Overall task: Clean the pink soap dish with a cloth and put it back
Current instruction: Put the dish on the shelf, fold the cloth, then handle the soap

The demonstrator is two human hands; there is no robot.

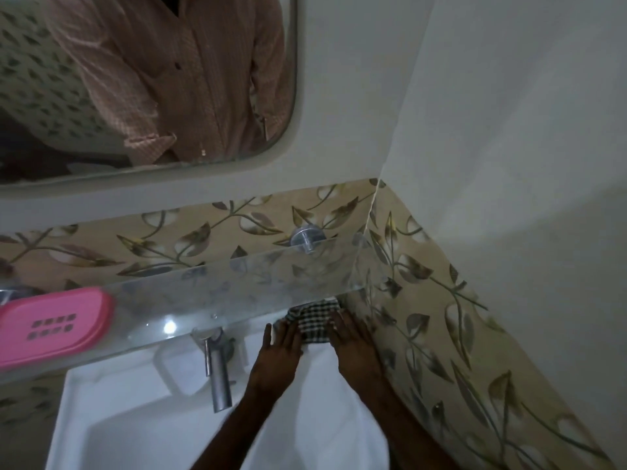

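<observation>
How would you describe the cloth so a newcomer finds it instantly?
Start at the white sink; go to its back right corner, under the glass shelf's right end. The cloth lies there between the left hand and right hand. It is the only checked black-and-white thing.

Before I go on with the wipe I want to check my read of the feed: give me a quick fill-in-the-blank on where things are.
The pink soap dish sits on the glass ____, left of the tap.
The left hand and right hand lie flat on a checked ____.
Above the patterned tiles hangs a ____.
Missing words: shelf; cloth; mirror.
</observation>
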